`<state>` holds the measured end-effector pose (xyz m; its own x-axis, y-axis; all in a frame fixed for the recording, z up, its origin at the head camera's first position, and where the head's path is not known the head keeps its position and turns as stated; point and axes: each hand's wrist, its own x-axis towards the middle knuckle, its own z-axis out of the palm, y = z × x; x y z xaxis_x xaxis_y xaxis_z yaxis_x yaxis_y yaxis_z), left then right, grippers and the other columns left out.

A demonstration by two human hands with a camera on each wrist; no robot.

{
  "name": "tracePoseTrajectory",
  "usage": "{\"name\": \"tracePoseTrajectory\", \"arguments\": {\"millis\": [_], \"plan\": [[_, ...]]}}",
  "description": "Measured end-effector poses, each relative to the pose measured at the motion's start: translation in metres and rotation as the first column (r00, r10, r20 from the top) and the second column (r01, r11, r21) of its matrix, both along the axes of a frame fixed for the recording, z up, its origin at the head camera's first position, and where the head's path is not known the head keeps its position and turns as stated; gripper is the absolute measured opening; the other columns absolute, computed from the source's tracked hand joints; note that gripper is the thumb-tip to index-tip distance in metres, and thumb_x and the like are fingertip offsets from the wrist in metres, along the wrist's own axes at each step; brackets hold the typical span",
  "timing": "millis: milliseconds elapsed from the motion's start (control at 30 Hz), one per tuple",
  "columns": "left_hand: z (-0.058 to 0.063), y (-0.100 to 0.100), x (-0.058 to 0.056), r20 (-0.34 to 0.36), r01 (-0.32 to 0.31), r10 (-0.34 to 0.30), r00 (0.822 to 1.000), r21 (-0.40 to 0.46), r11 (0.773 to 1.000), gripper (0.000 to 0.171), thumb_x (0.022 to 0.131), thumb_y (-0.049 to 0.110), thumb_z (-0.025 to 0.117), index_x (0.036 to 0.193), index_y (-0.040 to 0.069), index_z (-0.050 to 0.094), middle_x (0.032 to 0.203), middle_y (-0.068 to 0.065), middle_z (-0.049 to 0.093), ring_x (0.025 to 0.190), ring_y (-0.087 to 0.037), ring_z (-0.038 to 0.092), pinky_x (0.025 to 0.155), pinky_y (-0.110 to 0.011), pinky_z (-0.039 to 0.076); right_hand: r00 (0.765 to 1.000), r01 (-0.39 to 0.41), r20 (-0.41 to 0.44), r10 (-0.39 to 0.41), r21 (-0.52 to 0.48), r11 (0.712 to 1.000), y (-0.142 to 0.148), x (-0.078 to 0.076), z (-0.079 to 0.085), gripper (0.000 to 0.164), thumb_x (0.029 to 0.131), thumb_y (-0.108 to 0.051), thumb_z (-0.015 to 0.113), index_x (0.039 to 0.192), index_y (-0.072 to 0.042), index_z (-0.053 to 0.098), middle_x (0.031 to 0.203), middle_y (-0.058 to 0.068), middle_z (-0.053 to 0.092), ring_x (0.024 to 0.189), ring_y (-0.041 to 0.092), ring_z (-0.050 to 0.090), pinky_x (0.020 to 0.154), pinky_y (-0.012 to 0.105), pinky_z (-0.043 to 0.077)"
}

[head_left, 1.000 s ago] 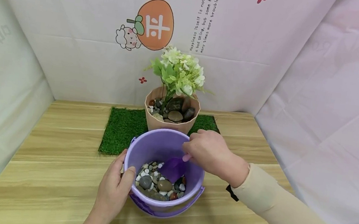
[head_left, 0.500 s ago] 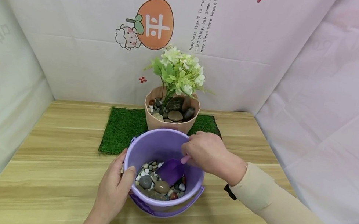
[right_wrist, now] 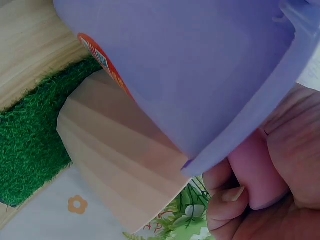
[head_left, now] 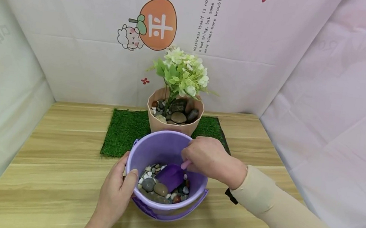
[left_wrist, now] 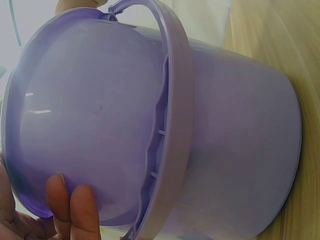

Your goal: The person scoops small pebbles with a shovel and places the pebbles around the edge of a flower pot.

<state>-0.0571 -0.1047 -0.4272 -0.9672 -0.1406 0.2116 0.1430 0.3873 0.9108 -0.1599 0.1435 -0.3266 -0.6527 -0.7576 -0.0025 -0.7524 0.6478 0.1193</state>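
A light purple bucket (head_left: 159, 147) stands on the wooden table with stones on its bottom. My left hand (head_left: 116, 187) grips its left rim, the thumb over the edge and the fingers against the outside. In my right hand (head_left: 214, 159) is a toy shovel, its dark purple blade (head_left: 172, 175) down among the stones inside. The right wrist view shows my fingers curled round the pink shovel handle (right_wrist: 257, 172) near the rim. A brown oval stone (head_left: 161, 189) lies at the blade's edge, beside a grey stone (head_left: 148, 184). The bucket's handle (left_wrist: 177, 100) hangs down on the near side.
Right behind the bucket, a beige flowerpot (head_left: 172, 128) holds stones and a plant with pale green flowers (head_left: 185, 73). It stands on a green turf mat (head_left: 123, 133). White cloth walls (head_left: 83, 68) enclose the wooden table (head_left: 47, 174) at the back and sides.
The right hand has moved slightly left and toward me, pushing the shovel blade lower among the stones. The brown oval stone has shifted left toward the grey one. The left hand keeps its place.
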Motion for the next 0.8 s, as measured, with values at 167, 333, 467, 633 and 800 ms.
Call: {"name": "tracePoseTrajectory", "arguments": {"millis": [167,333,467,633,800], "plan": [[-0.0004,0.0000,-0.0002,0.004,-0.001,0.001,1.000,0.003,1.000,0.053,0.106,0.018,0.050,0.157,0.002,0.044,0.166,-0.016,0.038,0.152,-0.037,0.037,0.125,-0.056,0.034,1.000,-0.006,0.018,0.006,-0.019,1.000,-0.0003,-0.0005,-0.0005,0.042,0.082,-0.046,0.086,0.061,-0.027,0.054,0.065,-0.013,0.052,0.065,0.011,0.056,0.054,0.028,0.050],[-0.0005,-0.0002,-0.0004,0.005,0.004,-0.004,1.000,0.007,1.000,0.053,0.107,0.018,0.050,0.157,0.002,0.043,0.166,-0.015,0.037,0.152,-0.036,0.037,0.124,-0.055,0.035,0.997,-0.003,0.075,0.005,-0.035,0.999,-0.0018,-0.0020,-0.0005,0.039,0.084,-0.042,0.087,0.063,-0.029,0.056,0.066,-0.017,0.054,0.063,0.005,0.054,0.052,0.026,0.048],[-0.0004,-0.0002,-0.0004,0.001,0.006,-0.006,1.000,0.009,1.000,0.053,0.106,0.017,0.050,0.157,0.002,0.044,0.166,-0.015,0.037,0.152,-0.036,0.036,0.125,-0.055,0.034,0.996,-0.002,0.092,0.005,-0.038,0.999,-0.0026,-0.0022,-0.0008,0.038,0.085,-0.042,0.086,0.064,-0.030,0.058,0.066,-0.017,0.055,0.063,0.004,0.054,0.053,0.026,0.048],[-0.0003,-0.0001,0.0001,-0.002,0.004,-0.004,1.000,0.006,1.000,0.053,0.106,0.017,0.050,0.156,0.002,0.044,0.166,-0.016,0.038,0.152,-0.037,0.036,0.125,-0.057,0.033,0.994,0.009,0.110,-0.004,-0.044,0.999,-0.0019,-0.0032,-0.0008,0.029,0.085,-0.037,0.087,0.069,-0.031,0.064,0.071,-0.017,0.061,0.066,0.004,0.058,0.057,0.028,0.052],[-0.0006,-0.0002,0.0000,-0.006,0.005,-0.005,1.000,0.008,1.000,0.053,0.106,0.017,0.050,0.156,0.002,0.044,0.166,-0.016,0.038,0.152,-0.037,0.037,0.125,-0.056,0.034,0.993,0.020,0.119,-0.014,-0.052,0.998,-0.0027,-0.0049,-0.0005,0.023,0.084,-0.031,0.085,0.072,-0.032,0.066,0.072,-0.018,0.062,0.066,0.004,0.057,0.058,0.029,0.053]]}}
